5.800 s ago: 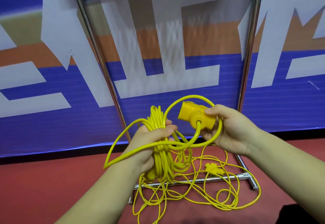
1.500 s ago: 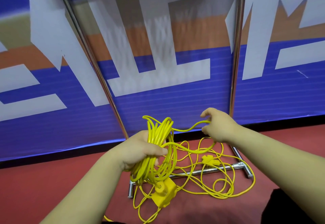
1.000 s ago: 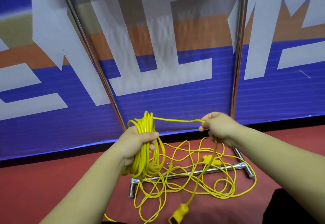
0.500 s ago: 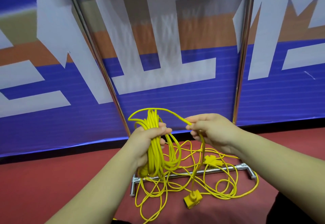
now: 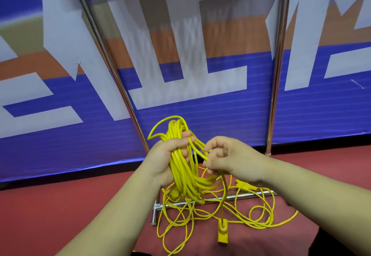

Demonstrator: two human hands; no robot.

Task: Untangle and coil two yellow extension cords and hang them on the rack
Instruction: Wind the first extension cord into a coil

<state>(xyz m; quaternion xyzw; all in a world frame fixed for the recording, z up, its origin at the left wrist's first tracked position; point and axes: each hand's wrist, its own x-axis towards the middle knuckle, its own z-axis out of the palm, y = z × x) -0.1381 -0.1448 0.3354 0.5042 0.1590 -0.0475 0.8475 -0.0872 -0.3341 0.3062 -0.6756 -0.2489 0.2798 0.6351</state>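
**Coil in the left hand, one strand in the right**

Grips the coiled yellow cord [image 5: 182, 173] with the left hand [image 5: 168, 161], fingers curled round the whole bundle, above the left part of the rack base bar [image 5: 251, 194]. Pinches one strand [image 5: 200, 154] of this cord with the right hand [image 5: 226, 159], fingers bent and closed on it, just beside the coil and also above the base bar. From the right hand down, across the front of the base bar: the same strand, ending in a yellow socket block [image 5: 222, 233] in front of the bar. Cannot tell whether the block touches the red floor [image 5: 60, 205] or hangs just over it. Around the base bar, on both sides of it: the loose yellow cord [image 5: 261, 213], in many tangled loops on the floor. Just behind the bar's right part: a small yellow plug [image 5: 244, 185]. Behind the base bar, standing up: two shiny rack poles [image 5: 278, 75], and further behind a blue, white and orange banner [image 5: 200, 119].
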